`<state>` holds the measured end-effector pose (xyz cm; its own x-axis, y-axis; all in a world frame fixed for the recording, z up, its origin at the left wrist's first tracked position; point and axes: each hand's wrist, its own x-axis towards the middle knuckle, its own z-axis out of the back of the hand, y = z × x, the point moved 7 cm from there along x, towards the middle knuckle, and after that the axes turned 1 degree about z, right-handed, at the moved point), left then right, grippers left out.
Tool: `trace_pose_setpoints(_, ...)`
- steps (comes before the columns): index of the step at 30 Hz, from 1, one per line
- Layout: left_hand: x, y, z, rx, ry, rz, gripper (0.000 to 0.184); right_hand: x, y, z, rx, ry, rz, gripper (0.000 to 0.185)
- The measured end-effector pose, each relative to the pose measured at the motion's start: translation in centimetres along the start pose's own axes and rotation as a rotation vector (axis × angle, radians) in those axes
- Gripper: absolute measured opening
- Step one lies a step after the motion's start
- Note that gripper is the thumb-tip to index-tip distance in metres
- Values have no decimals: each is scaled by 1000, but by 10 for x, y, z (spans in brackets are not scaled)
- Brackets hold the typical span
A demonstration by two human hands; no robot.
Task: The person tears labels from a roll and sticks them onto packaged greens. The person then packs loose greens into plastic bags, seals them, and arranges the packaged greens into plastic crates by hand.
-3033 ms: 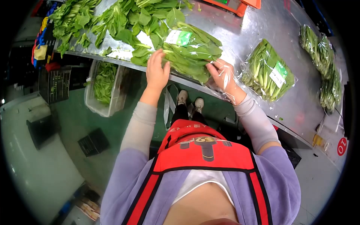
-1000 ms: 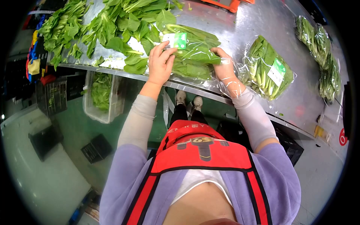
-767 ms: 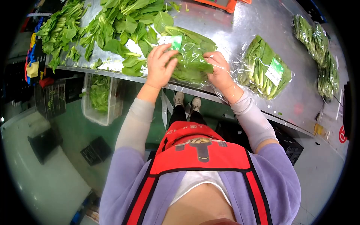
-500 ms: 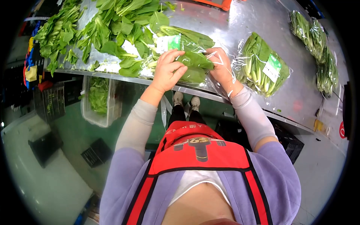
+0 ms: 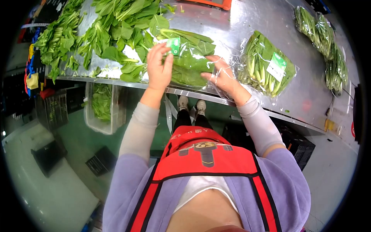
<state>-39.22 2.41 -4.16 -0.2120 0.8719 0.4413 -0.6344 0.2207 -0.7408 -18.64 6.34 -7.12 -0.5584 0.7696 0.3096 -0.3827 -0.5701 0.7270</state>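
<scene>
A clear plastic bag of leafy greens (image 5: 189,67) with a green and white label (image 5: 173,45) lies near the table's front edge, between my hands. My left hand (image 5: 158,71) grips its left end, fingers curled over beside the label and thumb raised along the leaves. At the other end, my right hand (image 5: 226,79) touches the bag with thumb and forefinger spread apart. Loose shiny film from the bag lies over and around the right fingers, partly covering them. Just right of that hand rests a second bag of greens (image 5: 259,63), label facing up.
Loose leafy greens (image 5: 129,29) are heaped at the table's left and back. More bagged greens (image 5: 319,36) lie at the far right. An orange-edged object (image 5: 220,4) sits at the back. Below the metal table's edge is a clear bin (image 5: 111,116) holding leaves.
My left hand has shifted left and raised its thumb from across the bag. My right fingers have spread from a pinch on the film and moved slightly lower.
</scene>
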Motion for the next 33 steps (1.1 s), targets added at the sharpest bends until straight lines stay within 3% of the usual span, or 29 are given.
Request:
trace_pose_setpoints(1, 4, 1, 6, 131, -96, -19, 21, 2, -1, -1, 0, -2, 0, 40)
trace_pose_setpoints(2, 7, 3, 4, 231, -71, -27, 32, 3, -2, -5, -36, 38, -3, 39)
trace_pose_setpoints(5, 11, 9, -13, 340, 9, -16, 42, 8, 2, -9, -64, 26, 34, 32)
trace_pose_setpoints(8, 3, 25, -27, 352, 127, 26, 51, 17, 11, 3, -78, -71, 166, 28)
trace_pose_setpoints(13, -2, 39, -25, 202, 127, 38, 55, 23, 22, 9, -211, -144, 366, 25)
trace_pose_setpoints(17, -3, 32, -31, 381, 169, -24, 61, 15, -19, 0, -176, -89, 49, 16)
trace_pose_setpoints(19, -5, 31, -30, 389, 199, -15, 68, 8, -22, 0, -194, -55, 0, 15)
trace_pose_setpoints(21, -5, 22, -28, 455, 269, -21, 67, -8, -26, 7, 36, 16, -373, 19)
trace_pose_setpoints(23, -5, 10, -25, 499, 323, -46, 67, -32, -34, 15, 169, -44, -364, 22)
trace_pose_setpoints(25, -5, -4, -25, 543, 383, -72, 67, -68, -41, 14, 585, -28, -721, 28)
trace_pose_setpoints(26, -8, -16, -31, 551, 474, -145, 67, -81, -36, 23, 584, -33, -724, 28)
trace_pose_setpoints(28, -21, -32, -46, 549, 621, -259, 63, -113, -35, 33, 1210, -342, -948, 36)
trace_pose_setpoints(31, -50, -44, -60, 481, 793, -340, 59, -134, -18, 57, 962, -411, -894, 41)
trace_pose_setpoints(32, -56, -49, -62, 448, 771, -356, 54, -131, -10, 63, 757, -382, -794, 37)
trace_pose_setpoints(33, -60, -52, -65, 450, 777, -363, 54, -130, -9, 60, 761, -391, -794, 37)
